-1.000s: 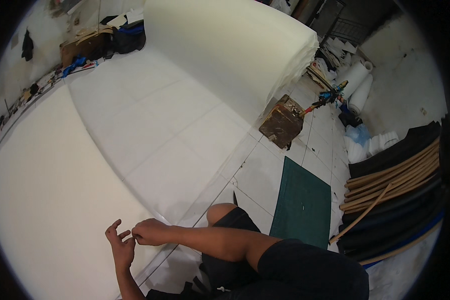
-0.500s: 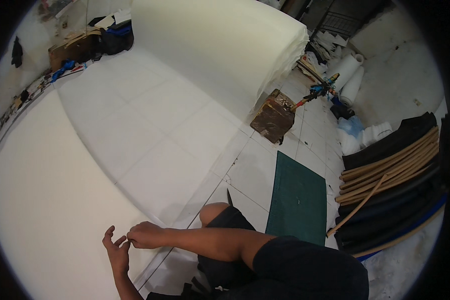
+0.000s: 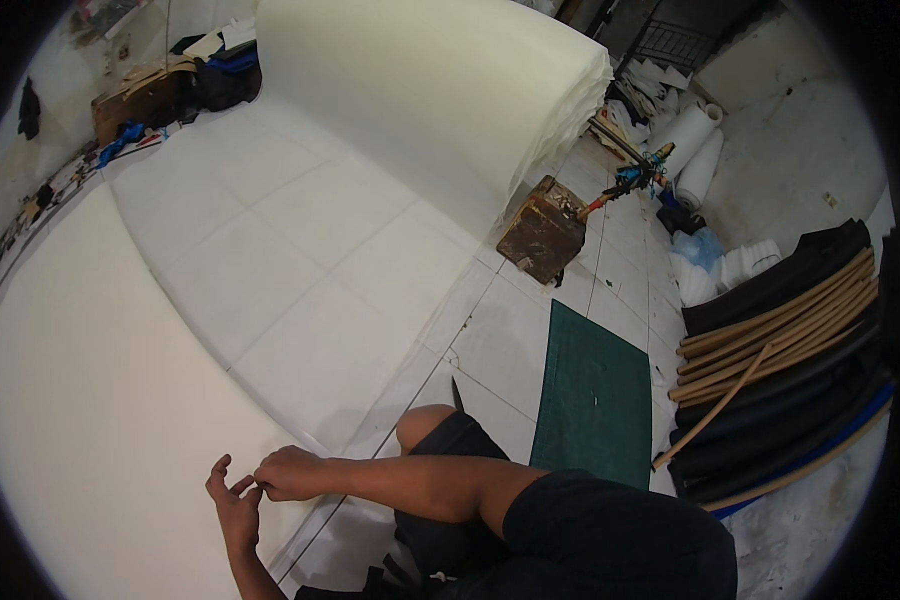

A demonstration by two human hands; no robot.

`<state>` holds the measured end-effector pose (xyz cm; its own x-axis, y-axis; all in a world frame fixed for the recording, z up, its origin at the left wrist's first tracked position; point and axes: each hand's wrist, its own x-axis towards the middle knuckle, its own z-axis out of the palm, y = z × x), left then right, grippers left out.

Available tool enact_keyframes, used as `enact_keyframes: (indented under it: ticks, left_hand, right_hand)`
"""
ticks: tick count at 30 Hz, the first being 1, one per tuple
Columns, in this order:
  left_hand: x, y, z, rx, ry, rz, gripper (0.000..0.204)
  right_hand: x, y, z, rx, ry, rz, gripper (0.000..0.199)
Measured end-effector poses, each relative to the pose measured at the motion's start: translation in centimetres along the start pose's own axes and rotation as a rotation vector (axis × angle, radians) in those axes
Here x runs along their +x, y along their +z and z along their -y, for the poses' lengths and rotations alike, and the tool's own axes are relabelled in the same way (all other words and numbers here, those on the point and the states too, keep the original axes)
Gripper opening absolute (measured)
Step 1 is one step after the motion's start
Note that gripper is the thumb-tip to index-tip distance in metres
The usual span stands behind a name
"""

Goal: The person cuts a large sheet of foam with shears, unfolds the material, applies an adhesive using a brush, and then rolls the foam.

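Note:
My left hand (image 3: 235,508) is raised at the lower left, with some fingers spread and curved and its thumb side close to my right hand. Against it, my right hand (image 3: 292,473) is closed, its fingertips pinched together where the two hands meet. Whatever might be between those fingertips is too small to make out. Beneath both hands lies a wide cream-white foam-like sheet (image 3: 100,400). Beyond its curved edge, a thin translucent sheet (image 3: 300,260) covers the floor tiles and runs to a huge cream-white roll (image 3: 430,90).
A worn brown box (image 3: 542,235) stands by the roll's end, near a rod with coloured wrappings (image 3: 625,185). A dark green mat (image 3: 595,395) lies right of my knee. Brown and black rolls (image 3: 780,330) are stacked at the right; white rolls (image 3: 692,140) lie behind.
The view has shifted very slightly, so the background sits a little further left. Both hands keep nearly the same place and pose.

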<state>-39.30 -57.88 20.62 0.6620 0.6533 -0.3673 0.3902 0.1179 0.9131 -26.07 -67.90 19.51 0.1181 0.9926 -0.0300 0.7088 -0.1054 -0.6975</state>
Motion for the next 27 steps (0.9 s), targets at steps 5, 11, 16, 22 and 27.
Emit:
enact_keyframes:
  ticks: [5, 11, 16, 22, 27]
  left_hand:
    - [0.1, 0.1, 0.6, -0.029, -0.017, 0.008, 0.071]
    - [-0.2, 0.2, -0.3, 0.016, -0.078, -0.002, 0.071]
    - [0.1, 0.3, 0.2, 0.0, -0.075, 0.014, 0.07]
    - [-0.1, 0.4, 0.2, 0.004, -0.073, 0.018, 0.071]
    - [0.2, 0.3, 0.8, 0.001, -0.072, 0.03, 0.072]
  right_hand:
    - [0.0, -0.7, 0.5, -0.08, 0.03, 0.11, 0.054]
    - [0.2, -1.2, 1.3, -0.137, 0.009, 0.139, 0.054]
    - [0.1, 0.1, 0.2, -0.174, -0.04, 0.068, 0.048]
    - [0.1, 0.4, 0.0, -0.207, -0.043, 0.057, 0.029]
    - [0.4, 0.9, -0.3, -0.268, -0.053, 0.09, 0.047]
